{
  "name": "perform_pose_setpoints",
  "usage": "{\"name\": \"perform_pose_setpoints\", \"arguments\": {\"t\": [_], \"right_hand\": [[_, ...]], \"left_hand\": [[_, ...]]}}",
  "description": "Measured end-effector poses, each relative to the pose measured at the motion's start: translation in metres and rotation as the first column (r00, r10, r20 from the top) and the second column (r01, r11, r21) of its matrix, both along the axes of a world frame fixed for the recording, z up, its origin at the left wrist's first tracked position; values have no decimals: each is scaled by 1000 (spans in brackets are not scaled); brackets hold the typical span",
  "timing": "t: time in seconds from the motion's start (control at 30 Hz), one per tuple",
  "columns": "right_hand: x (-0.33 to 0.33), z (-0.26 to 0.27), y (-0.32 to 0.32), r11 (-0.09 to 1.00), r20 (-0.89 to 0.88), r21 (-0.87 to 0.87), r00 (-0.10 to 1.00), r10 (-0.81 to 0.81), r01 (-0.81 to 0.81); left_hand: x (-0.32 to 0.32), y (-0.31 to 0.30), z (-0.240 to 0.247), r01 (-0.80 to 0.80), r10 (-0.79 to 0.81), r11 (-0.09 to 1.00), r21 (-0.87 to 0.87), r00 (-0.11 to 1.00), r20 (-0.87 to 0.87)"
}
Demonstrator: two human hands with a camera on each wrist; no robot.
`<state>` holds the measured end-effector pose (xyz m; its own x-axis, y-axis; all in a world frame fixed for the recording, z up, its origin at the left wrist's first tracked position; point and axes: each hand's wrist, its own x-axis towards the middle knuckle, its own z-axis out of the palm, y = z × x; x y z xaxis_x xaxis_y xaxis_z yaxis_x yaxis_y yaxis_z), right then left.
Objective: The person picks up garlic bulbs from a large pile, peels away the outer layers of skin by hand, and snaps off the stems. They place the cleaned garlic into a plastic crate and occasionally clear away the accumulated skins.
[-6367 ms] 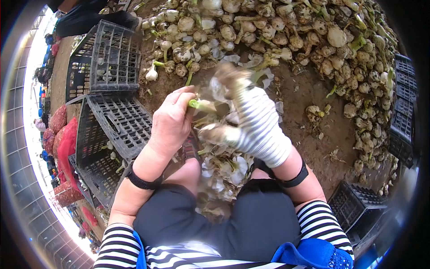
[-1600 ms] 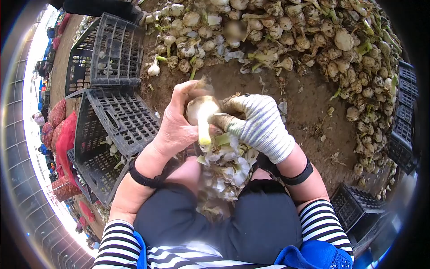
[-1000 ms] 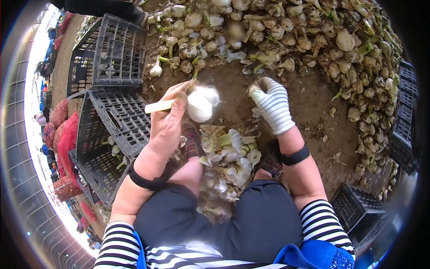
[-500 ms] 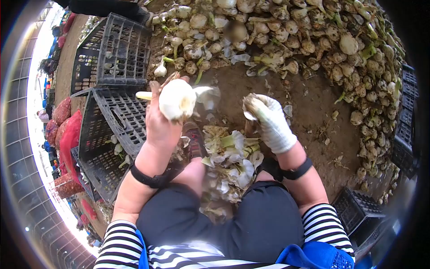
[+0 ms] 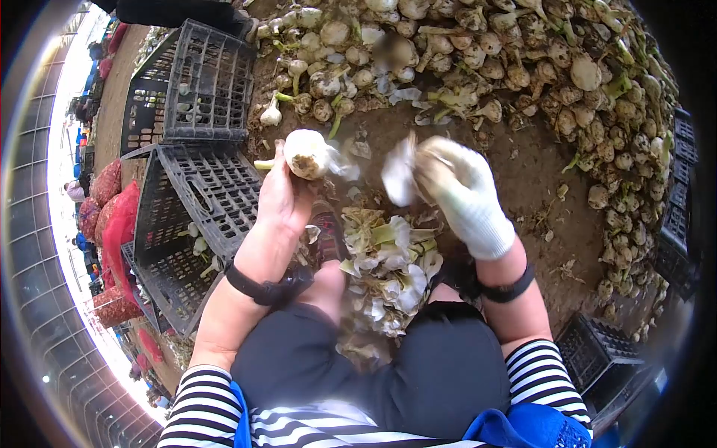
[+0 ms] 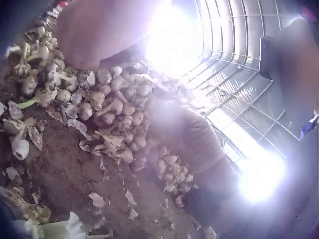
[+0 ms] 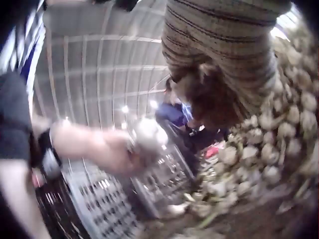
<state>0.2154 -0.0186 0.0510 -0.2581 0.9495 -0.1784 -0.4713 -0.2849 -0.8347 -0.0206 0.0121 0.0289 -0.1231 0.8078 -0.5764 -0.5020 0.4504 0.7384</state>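
My bare left hand (image 5: pixel 284 198) holds a garlic bulb (image 5: pixel 306 153), white and mostly bare, its root end facing me. The bulb's cut stem pokes out on the left of the hand, and a loose strip of thin skin hangs at its right. Apart from it, my right hand (image 5: pixel 467 190), in a striped knit glove, pinches torn garlic skin (image 5: pixel 401 172), blurred by motion. The right wrist view shows the gloved fingers (image 7: pixel 219 45) curled around brownish husk (image 7: pixel 212 99). Below both hands, a heap of peeled garlic skins (image 5: pixel 396 261) lies between the feet.
A large pile of unpeeled garlic (image 5: pixel 523 60) spreads across the back and right. Black plastic crates (image 5: pixel 213 82) stand at the left, one with garlic inside. Another crate (image 5: pixel 601 347) is at the lower right. Red mesh sacks (image 5: pixel 119 224) lie far left.
Gripped between both hands earlier, the garlic bulb came away in the left hand and turned root end toward me. My right hand drew off rightward with skin in its fingers.
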Motion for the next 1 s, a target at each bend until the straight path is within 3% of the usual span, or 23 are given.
{"name": "perform_pose_setpoints", "arguments": {"t": [0.03, 0.07, 0.1, 0.13, 0.17, 0.2, 0.27, 0.37, 0.4, 0.47, 0.53, 0.57, 0.6, 0.67, 0.7, 0.73, 0.77, 0.8, 0.87, 0.9, 0.93, 0.97, 1.0], "right_hand": [[-7, -20, 9, 967, 382, 250, 913, -145, 49], [-9, -30, 14, 978, 639, 204, 762, -107, -33], [-14, -35, 12, 951, 658, 303, 736, -161, -63], [-22, -36, 8, 915, 671, 392, 712, -210, -99], [-28, -33, 3, 947, 566, 303, 820, -90, -105], [-32, -30, 4, 976, 493, 55, 856, 157, -211], [-39, -31, 0, 961, -6, -145, 972, 236, -234], [-20, 4, 2, 998, -138, 61, 990, -14, 23], [-12, 7, 9, 995, -238, 25, 968, -85, 94], [-7, -6, 29, 978, -68, 61, 978, -196, 200], [-18, -26, 34, 962, 210, 160, 944, -254, 223], [-26, -27, 32, 878, 352, 445, 868, -352, 176], [-36, -31, 22, 851, 176, 492, 936, -303, 183], [-46, -32, 2, 921, 292, 388, 952, -94, -28], [-50, -31, 4, 860, 290, 507, 927, -238, 62], [-47, -26, 3, 860, 292, 506, 927, -235, 58], [-41, -17, 2, 989, 89, 142, 996, 12, -25], [-36, -11, 1, 956, -197, -206, 966, 167, -207], [-35, -20, 1, 938, -130, -244, 967, 221, -247], [-35, -16, 1, 993, 121, 51, 988, 97, -103], [-33, -10, 2, 930, 313, 367, 944, -104, -19], [-28, -2, 12, 672, 495, 732, 765, -411, -113], [-29, -5, 11, 673, 497, 730, 766, -407, -116]], "left_hand": [[2, -2, 0, 39, -39, 999, -37, 999, 0], [5, -2, 0, 77, -77, 995, -67, 997, 4], [11, -3, 3, 150, -149, 988, -33, 989, 13], [15, -3, 2, 151, -150, 988, -32, 988, 18], [17, -3, 1, 174, -171, 984, -35, 983, 69], [20, -4, 0, 196, -190, 980, -38, 975, 119], [23, -6, -5, 207, -202, 978, -39, 974, 103], [9, -6, -23, 133, -125, 987, -87, 988, 94], [14, -7, -10, 102, -98, 986, -131, 994, 37], [-1, -6, -8, 200, -182, 975, -101, 970, 163], [5, -5, -7, 182, -172, 981, -74, 978, 119], [9, -6, -6, 166, -162, 985, -52, 984, 70], [18, -7, -3, 162, -158, 985, -53, 985, 73], [36, -13, 2, 193, -193, 981, -2, 979, -68], [35, -13, 1, 196, -193, 980, 39, 979, -65], [31, -12, 6, 299, -289, 953, 54, 947, -140], [29, -12, 11, 393, -362, 911, 122, 906, -221], [28, -13, 14, 488, -423, 854, 180, 853, -306], [28, -15, 15, 457, -380, 863, 213, 867, -321], [26, -14, 19, 485, -397, 860, 159, 832, -388], [25, -14, 21, 510, -418, 854, 100, 789, -450], [25, -13, 19, 427, -400, 904, 18, 861, -314], [25, -14, 20, 423, -398, 906, 16, 863, -313]]}}
